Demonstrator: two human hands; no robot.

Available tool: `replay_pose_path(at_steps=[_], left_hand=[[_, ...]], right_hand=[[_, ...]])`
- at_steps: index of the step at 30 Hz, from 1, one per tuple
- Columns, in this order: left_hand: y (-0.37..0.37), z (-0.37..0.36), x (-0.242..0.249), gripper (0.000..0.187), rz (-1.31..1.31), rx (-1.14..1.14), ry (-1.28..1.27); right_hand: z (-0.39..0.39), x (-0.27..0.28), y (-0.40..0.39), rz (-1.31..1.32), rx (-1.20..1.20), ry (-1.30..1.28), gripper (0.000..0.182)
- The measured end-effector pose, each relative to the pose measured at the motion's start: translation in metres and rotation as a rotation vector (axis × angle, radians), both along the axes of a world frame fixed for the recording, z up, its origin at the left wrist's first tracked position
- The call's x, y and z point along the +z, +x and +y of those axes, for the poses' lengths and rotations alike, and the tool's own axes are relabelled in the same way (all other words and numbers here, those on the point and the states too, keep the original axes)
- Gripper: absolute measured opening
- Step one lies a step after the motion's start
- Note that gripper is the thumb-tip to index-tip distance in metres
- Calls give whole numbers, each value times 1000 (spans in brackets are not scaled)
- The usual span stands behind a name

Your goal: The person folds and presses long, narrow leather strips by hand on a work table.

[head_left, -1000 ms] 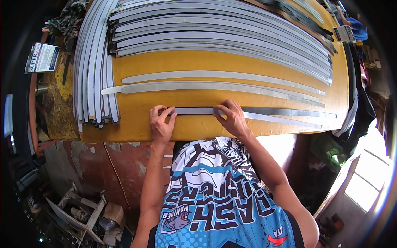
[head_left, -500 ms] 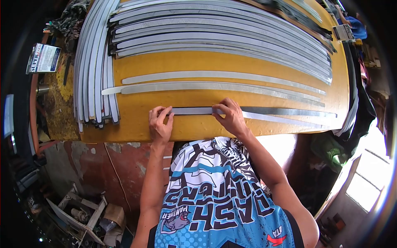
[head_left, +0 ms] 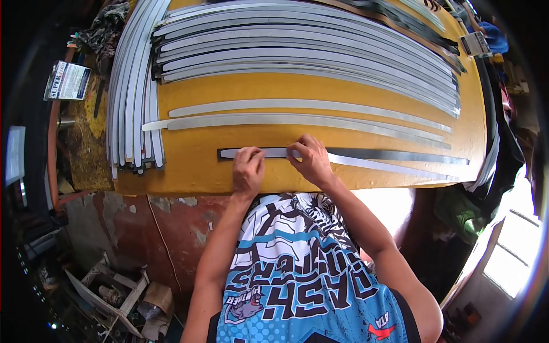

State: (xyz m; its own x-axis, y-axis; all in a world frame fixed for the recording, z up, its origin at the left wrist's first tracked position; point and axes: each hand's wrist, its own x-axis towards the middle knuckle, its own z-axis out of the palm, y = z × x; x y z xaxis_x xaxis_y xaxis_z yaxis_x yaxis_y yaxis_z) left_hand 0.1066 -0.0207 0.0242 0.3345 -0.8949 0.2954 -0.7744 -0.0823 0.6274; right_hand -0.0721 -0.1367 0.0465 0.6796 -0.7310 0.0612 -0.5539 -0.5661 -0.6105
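Note:
A long black strip (head_left: 394, 154) lies along the near part of the table, its squared left end showing dark around a narrower white strip (head_left: 229, 154). The white strip rests on the black one at the left. To the right of my hands it comes off at an angle and runs below it. My left hand (head_left: 248, 170) has its fingertips pressed together on the white strip near the left end. A short way to the right, my right hand (head_left: 312, 162) pinches the white strip between thumb and fingers, where it meets the black strip.
Two pale strips (head_left: 309, 121) lie just beyond my hands on the yellow table (head_left: 189, 171). Behind them is a wide row of grey and white strips (head_left: 309, 51). Another stack of strips (head_left: 134, 86) hangs over the left side. A labelled packet (head_left: 68, 80) sits further left.
My left hand has slid right along the strips, uncovering their left end, and is now closer to my right hand. My right hand has shifted slightly left.

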Motion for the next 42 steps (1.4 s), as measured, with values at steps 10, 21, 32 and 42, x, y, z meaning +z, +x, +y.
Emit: replay_pose_path(at_steps=[10,21,32,42], left_hand=[[-31,-22,3,24,-19,-90,11],[-39,-24,15,23,-43,-65,94],[-40,-24,13,23,-28,-48,148],[-41,-26,18,23,-41,-56,141]], right_hand=[[-9,14,-26,-53,33,23,43],[-46,30,-121,38,-28,106,22],[-47,11,-129,13,-3,-55,23],[-46,9,-130,15,-21,-46,25]])
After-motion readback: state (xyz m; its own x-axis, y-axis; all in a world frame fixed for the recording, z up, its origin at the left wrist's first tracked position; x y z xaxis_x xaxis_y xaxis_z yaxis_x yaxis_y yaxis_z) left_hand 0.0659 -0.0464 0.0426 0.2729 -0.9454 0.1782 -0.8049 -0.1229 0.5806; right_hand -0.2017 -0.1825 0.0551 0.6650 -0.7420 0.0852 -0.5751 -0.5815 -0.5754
